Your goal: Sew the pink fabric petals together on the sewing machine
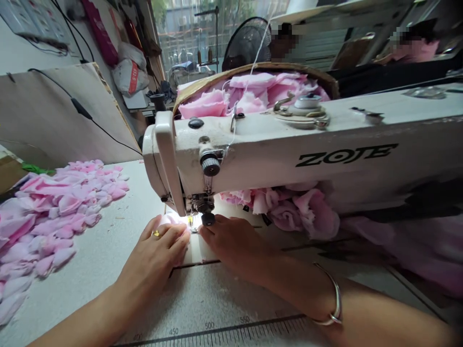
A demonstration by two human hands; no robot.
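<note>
A white sewing machine [253, 144] stands across the view, its lit needle area and presser foot [194, 228] low at its left end. My left hand [155, 248], with a gold ring, is closed on a small pale pink fabric piece [172, 219] just left of the presser foot. Its fingers are pressed together on the cloth. My right hand [235, 243] rests on the machine bed right of the foot, fingers curled. Those fingertips lie close to the needle area, and what they hold, if anything, is hidden.
Many loose pink fabric pieces [68, 202] lie in a pile on the table's left side. Gathered pink fabric flowers [289, 212] sit behind my right hand under the machine arm. A basket [307, 68] of pink cloth stands behind. A ruler strip [217, 332] marks the front edge.
</note>
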